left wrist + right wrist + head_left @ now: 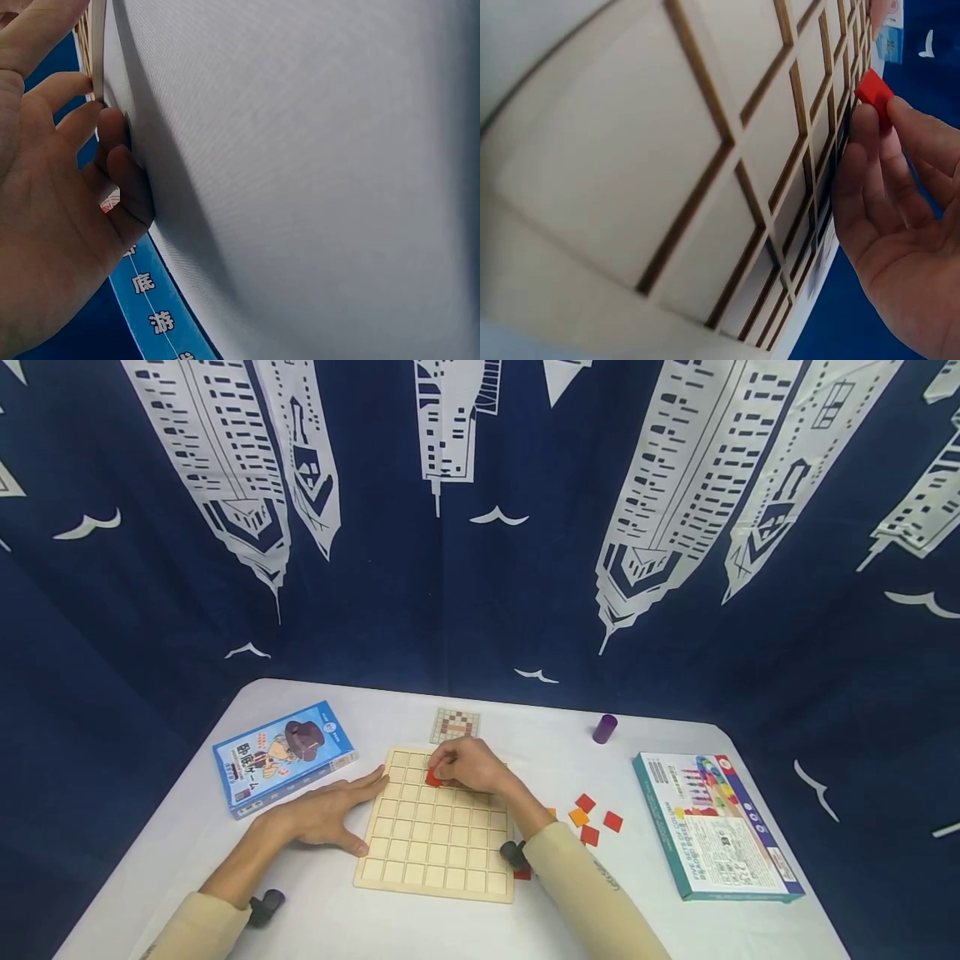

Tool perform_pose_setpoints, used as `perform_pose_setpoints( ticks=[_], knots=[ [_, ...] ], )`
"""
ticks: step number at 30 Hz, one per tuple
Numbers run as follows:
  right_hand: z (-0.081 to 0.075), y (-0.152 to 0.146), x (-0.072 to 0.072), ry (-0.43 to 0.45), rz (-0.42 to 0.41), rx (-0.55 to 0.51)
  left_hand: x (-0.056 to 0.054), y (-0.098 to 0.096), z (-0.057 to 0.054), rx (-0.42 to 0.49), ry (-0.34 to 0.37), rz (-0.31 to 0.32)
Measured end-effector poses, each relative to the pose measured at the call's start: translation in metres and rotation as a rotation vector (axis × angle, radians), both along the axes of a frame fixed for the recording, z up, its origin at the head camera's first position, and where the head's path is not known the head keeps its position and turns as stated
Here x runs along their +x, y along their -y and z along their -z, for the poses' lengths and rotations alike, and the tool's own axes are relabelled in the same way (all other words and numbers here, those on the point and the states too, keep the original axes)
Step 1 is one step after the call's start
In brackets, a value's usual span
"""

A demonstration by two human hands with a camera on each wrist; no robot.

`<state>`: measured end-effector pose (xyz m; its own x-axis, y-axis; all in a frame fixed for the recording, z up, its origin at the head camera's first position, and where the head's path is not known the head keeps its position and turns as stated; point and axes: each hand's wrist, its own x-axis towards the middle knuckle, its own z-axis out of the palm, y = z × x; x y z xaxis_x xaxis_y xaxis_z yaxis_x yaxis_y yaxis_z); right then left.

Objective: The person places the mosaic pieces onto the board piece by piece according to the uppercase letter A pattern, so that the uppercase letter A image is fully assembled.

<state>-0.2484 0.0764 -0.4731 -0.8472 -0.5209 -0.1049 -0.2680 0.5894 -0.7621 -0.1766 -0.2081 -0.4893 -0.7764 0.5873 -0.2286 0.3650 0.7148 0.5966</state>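
Over the upper part of the pale wooden grid board (435, 835), right hand (472, 764) pinches a small red square tile (875, 94) between thumb and fingers; tile sits tilted in the grip. Right forearm comes in from lower right, crossing the board's right edge. Left hand (330, 814) lies flat-ish, fingers spread, fingertips and thumb at the board's left edge; grasping nothing.

Hard to see: right fingers cover the target cell, so can't tell if the tile touches the board. Loose red and orange square tiles (612, 821) lie right of the board on the white counter (720, 935); one orange and one red partly hidden by the right arm. Far edge of the board blocked by the right hand. Small printed grid card (455, 726) just beyond.

Text: blue cardboard box (283, 756), left, reads "底ゲーム" on top after an unclear character; its side shows "底游", next characters cut off. White-and-teal cardboard box (716, 827), right: print too small to read.
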Motion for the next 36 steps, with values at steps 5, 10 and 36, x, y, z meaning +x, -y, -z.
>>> perform_pose_setpoints(
  ticks=[5, 10, 36],
  knots=[
    [-0.001, 0.008, 0.001, -0.057, 0.009, 0.037, 0.000, 0.000, 0.000, -0.008, 0.001, -0.004],
    [-0.001, 0.012, 0.002, -0.094, 0.019, 0.092, 0.000, -0.002, -0.001, -0.020, 0.005, -0.011],
    [0.001, 0.019, 0.010, -0.163, 0.030, 0.235, 0.002, -0.003, -0.003, -0.046, -0.002, -0.027]
  ],
)
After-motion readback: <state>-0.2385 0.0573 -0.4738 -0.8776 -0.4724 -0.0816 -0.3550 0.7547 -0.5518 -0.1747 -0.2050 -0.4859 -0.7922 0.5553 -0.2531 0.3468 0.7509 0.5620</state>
